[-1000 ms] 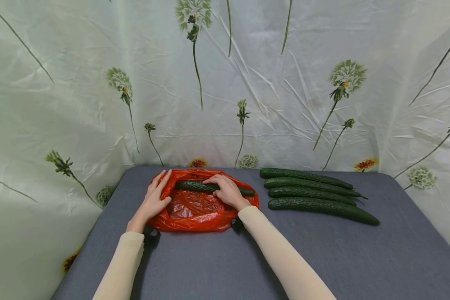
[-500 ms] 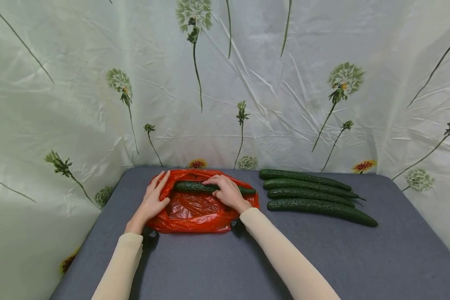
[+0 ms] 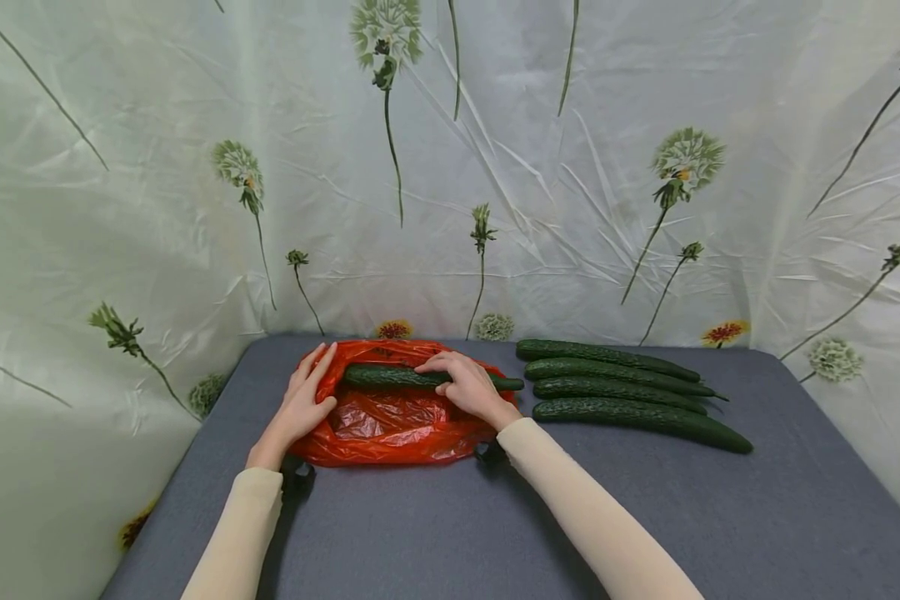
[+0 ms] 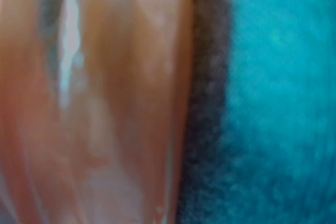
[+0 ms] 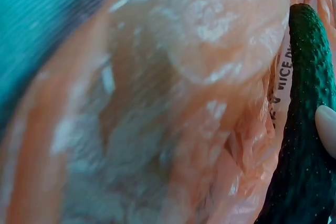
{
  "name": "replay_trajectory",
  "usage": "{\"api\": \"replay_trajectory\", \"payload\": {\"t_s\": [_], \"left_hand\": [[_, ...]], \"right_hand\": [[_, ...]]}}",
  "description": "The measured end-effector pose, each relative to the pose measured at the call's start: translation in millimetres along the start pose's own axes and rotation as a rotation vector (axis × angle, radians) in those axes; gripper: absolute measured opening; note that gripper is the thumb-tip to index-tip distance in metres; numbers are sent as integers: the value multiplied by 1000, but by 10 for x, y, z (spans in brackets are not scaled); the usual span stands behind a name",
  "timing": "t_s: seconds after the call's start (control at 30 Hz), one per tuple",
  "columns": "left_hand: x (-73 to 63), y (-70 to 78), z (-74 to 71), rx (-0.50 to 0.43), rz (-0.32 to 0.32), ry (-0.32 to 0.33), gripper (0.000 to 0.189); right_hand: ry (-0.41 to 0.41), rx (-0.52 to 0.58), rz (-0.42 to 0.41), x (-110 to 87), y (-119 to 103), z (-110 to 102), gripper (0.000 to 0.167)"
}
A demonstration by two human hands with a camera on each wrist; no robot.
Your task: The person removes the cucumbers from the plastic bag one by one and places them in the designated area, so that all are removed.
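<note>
A red plastic bag (image 3: 390, 437) lies on its side on the table, its mouth spread wide. Inside it, along the far side, lies a dark green cucumber (image 3: 378, 377), whose right end reaches the bag's right edge. My right hand (image 3: 471, 387) grips this cucumber from above near its middle. In the right wrist view, a finger presses on the bumpy cucumber (image 5: 307, 77) beside the thin plastic of the bag (image 5: 210, 93). My left hand (image 3: 303, 408) rests on the bag's left rim with fingers straight and thumb apart. The left wrist view is blurred, filled mostly by the bag (image 4: 115, 103).
Several cucumbers (image 3: 622, 387) lie side by side on the grey table (image 3: 420, 533), right of the bag. A pale curtain with dandelion prints (image 3: 555, 183) hangs behind the table and along its sides. Dark wrist devices show under both wrists.
My right hand has shifted slightly right along with the cucumber, whose right end now sticks out further toward the bag's right edge. The left hand stays at the bag's left rim.
</note>
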State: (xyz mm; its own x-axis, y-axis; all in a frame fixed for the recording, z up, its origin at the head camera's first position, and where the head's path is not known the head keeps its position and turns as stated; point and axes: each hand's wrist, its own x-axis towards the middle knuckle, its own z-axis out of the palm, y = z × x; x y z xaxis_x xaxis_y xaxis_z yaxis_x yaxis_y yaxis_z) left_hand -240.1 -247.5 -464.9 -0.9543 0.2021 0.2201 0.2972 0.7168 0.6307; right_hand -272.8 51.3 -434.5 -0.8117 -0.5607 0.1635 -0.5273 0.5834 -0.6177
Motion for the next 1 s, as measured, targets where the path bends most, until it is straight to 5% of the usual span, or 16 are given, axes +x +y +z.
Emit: {"api": "replay_trajectory", "payload": {"t_s": [1.0], "left_hand": [[-32, -6, -14, -11, -30, -20, 83]], "right_hand": [[35, 103, -26, -493, 276, -377, 42]]}}
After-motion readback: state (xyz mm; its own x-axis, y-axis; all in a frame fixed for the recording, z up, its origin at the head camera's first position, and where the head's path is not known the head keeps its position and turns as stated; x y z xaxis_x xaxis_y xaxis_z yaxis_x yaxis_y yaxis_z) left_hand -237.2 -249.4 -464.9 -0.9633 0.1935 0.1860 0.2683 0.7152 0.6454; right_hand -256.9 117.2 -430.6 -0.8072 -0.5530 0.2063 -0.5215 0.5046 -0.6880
